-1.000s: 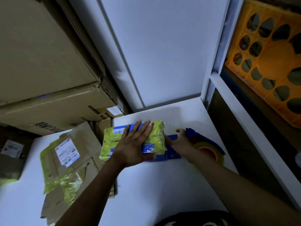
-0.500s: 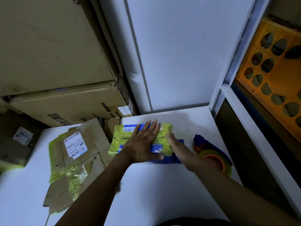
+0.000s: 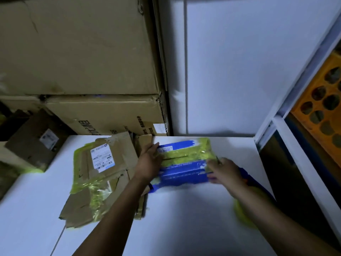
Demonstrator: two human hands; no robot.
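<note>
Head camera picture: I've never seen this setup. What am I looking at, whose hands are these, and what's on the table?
No machine here: a person works bare-handed, and the single camera sits on their head, looking down. The left hand lies flat against one end of a blue package wrapped in yellow-green tape; the right hand grips the other end. The surface is a white table. Beside it lies flattened cardboard with a label; big cartons are stacked behind, an orange crate at right.

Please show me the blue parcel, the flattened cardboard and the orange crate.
blue parcel (image 3: 184, 174): head view, its blue front side.
flattened cardboard (image 3: 123, 150): head view, bare brown board beside its label.
orange crate (image 3: 321, 106): head view, orange wall between holes.
</note>
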